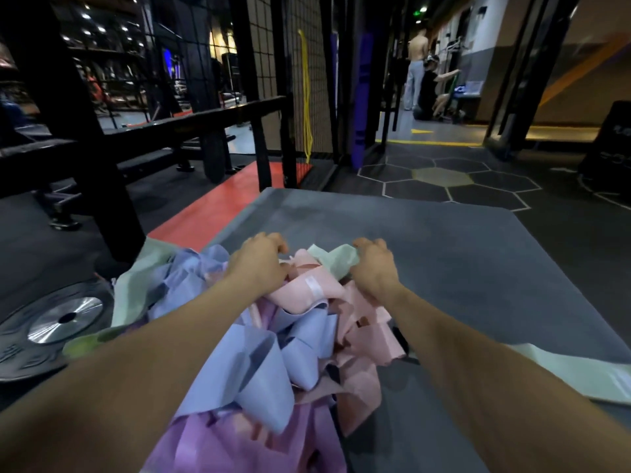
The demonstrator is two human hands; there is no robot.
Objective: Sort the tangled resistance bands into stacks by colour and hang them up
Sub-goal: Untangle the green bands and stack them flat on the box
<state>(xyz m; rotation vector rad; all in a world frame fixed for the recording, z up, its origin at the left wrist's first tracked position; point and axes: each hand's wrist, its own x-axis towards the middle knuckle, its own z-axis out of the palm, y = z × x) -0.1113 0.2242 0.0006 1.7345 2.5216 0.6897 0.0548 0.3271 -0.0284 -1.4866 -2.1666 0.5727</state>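
A tangled heap of resistance bands lies on a grey mat [444, 240] in front of me: blue bands [259, 363], pink bands [362, 339], purple bands [239, 445] and pale green bands [336, 261]. My left hand [259, 259] is curled into the top of the heap, gripping the pink bands there. My right hand [374, 264] grips a pale green band at the far end of the heap. Another pale green band [577, 373] trails off to the right under my forearm.
A yellow band [306, 97] hangs on a black wire-grid rack at the back. A weight plate [58, 322] lies on the floor at left, beside a black steel frame [112, 213]. Two people are far back in the corridor [426, 73]. A black box [611, 145] stands at right.
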